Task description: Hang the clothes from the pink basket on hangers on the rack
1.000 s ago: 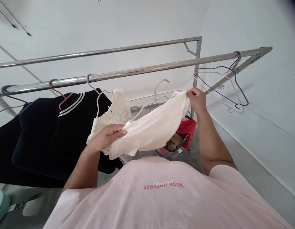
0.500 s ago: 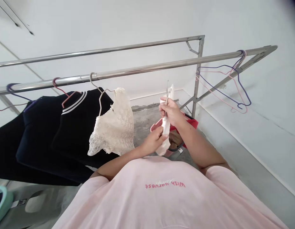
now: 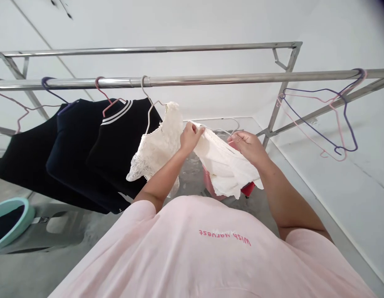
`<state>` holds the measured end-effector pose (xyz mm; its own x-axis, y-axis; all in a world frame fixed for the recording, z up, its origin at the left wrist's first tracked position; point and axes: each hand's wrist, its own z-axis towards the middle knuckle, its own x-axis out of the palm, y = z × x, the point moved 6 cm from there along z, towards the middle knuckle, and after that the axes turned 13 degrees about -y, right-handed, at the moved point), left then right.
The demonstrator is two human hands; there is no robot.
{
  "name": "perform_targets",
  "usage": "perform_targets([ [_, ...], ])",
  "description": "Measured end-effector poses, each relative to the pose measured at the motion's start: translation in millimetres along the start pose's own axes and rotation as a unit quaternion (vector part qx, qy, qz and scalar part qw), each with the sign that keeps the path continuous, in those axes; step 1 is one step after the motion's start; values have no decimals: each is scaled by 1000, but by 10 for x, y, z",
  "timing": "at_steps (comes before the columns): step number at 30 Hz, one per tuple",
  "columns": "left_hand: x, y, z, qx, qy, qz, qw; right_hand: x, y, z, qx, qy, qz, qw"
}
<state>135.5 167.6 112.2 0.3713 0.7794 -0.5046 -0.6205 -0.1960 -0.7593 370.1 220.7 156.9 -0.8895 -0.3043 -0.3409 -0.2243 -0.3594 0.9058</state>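
A white garment hangs spread out below the rail, partly on a pale hanger whose hook points up and to the right. My left hand is closed, pinching the garment's upper left corner. Closed at the base of the hook, my right hand grips the hanger; the garment's right side hangs beneath it. Just left of my left hand, a cream lace top hangs from the rail on its own pale hanger.
The metal rail crosses in front of me. Black clothes hang at left. A purple hanger and a pink one hang at right. A pink basket with red cloth stands below; a mint basin sits lower left.
The white garment has gone from narrow and edge-on to spread out broadside. My left hand has moved up to its top corner, and my right hand has moved right. The view has shifted too.
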Motion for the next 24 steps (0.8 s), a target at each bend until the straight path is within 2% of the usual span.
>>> perform_targets([
  [6,-22,-86,143,48,2,50,998,5,-44,97,-56,-14,-95,994],
  [8,-106,-120,216,64,-22,38,997,-25,-40,131,-81,-37,-118,989],
  [10,-253,-139,324,67,-70,2,995,-53,5,143,-106,-37,-143,983],
  [13,-493,-163,505,68,-140,-71,985,-69,117,118,-115,16,-204,972],
  [15,-590,-221,594,84,-160,-94,979,-61,216,91,-120,55,-256,958],
  [17,-609,-332,632,113,-162,-96,976,-23,305,74,-126,95,-309,938],
  [20,-510,-572,590,181,-124,-90,971,20,409,95,-132,121,-338,924],
  [23,-361,-777,431,271,-15,-80,959,-88,512,177,-141,58,-268,951],
  [24,-361,-797,360,290,1,-82,954,-155,523,206,-136,31,-245,959],
])
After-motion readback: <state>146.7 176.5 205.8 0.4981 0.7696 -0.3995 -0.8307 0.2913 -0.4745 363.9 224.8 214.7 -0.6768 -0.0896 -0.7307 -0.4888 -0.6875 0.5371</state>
